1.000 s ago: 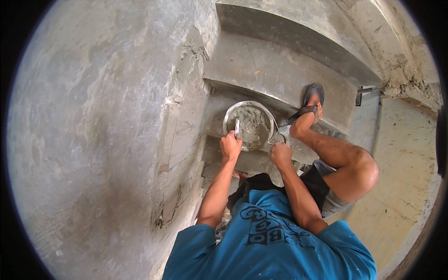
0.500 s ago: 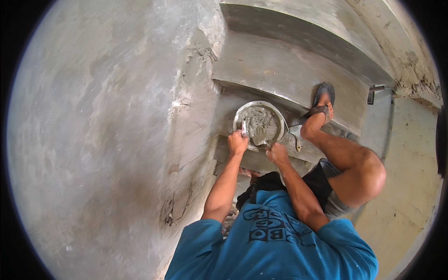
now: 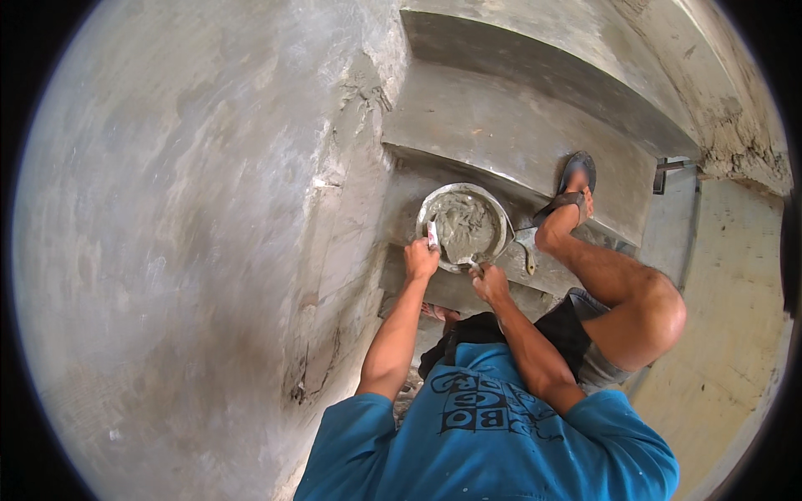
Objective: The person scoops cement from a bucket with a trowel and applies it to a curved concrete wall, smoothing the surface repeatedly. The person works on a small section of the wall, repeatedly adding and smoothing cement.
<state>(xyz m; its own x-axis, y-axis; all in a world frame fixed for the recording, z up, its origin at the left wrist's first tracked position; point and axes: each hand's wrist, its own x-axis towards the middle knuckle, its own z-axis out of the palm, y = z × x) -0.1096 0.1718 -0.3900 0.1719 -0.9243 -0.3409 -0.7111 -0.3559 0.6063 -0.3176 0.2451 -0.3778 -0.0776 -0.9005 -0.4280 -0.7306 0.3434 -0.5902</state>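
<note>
A round bucket stands on a concrete step, with wet grey cement mortar in it. At its near left rim, my left hand is closed around a narrow white tool with a reddish mark; its exact kind is not clear. My right hand is closed at the near right rim, gripping a small tool whose pale end shows over the mortar. Most of that tool is hidden by the fingers. Just right of the bucket lies a flat-bladed hand tool with a yellowish-brown handle.
A smeared cement wall rises along the left. Concrete steps climb beyond the bucket, their edges curved in this view. My sandalled right foot rests on the higher step. A pale yellowish surface extends at the right.
The right hand has shifted slightly left and down, and more of its tool's pale end shows. The left hand has moved slightly left and down, its tool tilting a little. The bucket stays put.
</note>
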